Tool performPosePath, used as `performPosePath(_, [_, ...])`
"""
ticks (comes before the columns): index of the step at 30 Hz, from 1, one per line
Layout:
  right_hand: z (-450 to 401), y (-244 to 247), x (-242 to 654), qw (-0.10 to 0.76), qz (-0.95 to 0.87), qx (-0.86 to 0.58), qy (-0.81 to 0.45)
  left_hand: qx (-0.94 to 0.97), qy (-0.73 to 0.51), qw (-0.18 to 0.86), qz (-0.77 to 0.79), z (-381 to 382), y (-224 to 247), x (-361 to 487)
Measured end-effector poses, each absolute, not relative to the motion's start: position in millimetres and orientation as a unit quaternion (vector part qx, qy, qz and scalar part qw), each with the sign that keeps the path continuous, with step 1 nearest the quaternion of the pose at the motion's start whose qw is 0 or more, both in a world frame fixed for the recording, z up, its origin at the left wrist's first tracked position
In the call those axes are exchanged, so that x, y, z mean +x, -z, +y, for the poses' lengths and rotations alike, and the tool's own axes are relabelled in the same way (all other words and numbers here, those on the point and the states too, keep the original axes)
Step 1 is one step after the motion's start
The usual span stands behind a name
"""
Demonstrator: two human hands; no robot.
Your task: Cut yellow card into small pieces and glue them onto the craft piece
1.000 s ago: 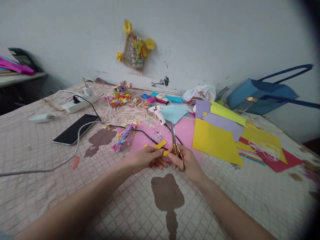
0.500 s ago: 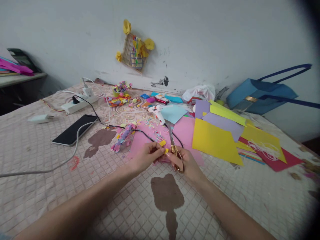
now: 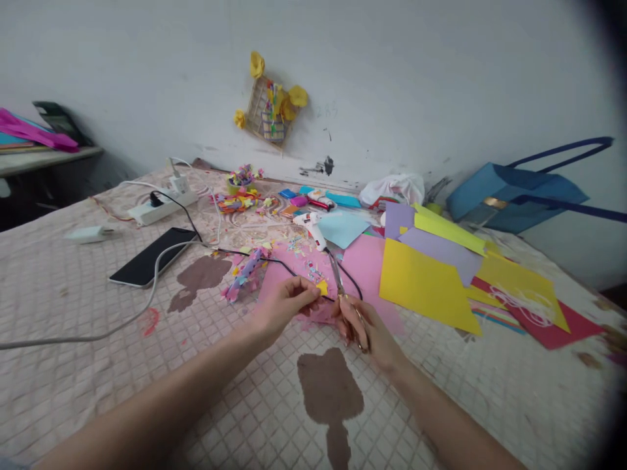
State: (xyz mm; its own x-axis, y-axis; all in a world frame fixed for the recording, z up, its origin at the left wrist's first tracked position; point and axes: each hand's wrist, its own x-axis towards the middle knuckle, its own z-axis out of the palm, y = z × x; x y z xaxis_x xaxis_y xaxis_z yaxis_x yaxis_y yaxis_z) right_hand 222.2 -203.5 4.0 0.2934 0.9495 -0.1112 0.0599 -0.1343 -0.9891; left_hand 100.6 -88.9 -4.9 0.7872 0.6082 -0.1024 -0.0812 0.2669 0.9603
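Observation:
A small piece of yellow paper (image 3: 322, 287) is pinched between the thumb and fingers of my left hand (image 3: 294, 300). My right hand (image 3: 365, 326) is wrapped around the gold handles of a pair of scissors (image 3: 336, 271), whose blades point away from me and lie just right of the yellow piece. Both hands are over a pink paper sheet (image 3: 274, 274) strewn with tiny coloured scraps. A white glue gun (image 3: 311, 230) lies beyond the scissor tips. Left of my left hand is a purple strip with small paper flowers (image 3: 247, 271).
Yellow paper sheets (image 3: 426, 284) and lilac paper (image 3: 441, 251) overlap at the right, near a blue bag (image 3: 514, 196). At the left are a dark phone (image 3: 154, 258), a white power strip (image 3: 161, 207) and a charger (image 3: 88, 234). Cables cross the table.
My hands have moved slightly apart. The scissors have shifted a little to the right, away from my left fingers, and the yellow piece now shows as a pointed shape. The camera view has tilted slightly.

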Motion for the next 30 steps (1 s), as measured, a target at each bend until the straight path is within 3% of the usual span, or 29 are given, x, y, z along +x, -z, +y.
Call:
performPosePath(7, [-207,-6,212,0.475,-0.436,-0.624,-0.441,0.503,-0.328,0.761,0.245,-86,-2,99])
performPosePath(30, [-207,8,210,0.454,-0.462,-0.650,-0.397,0.450,-0.351,0.783,0.247,-93,-1,103])
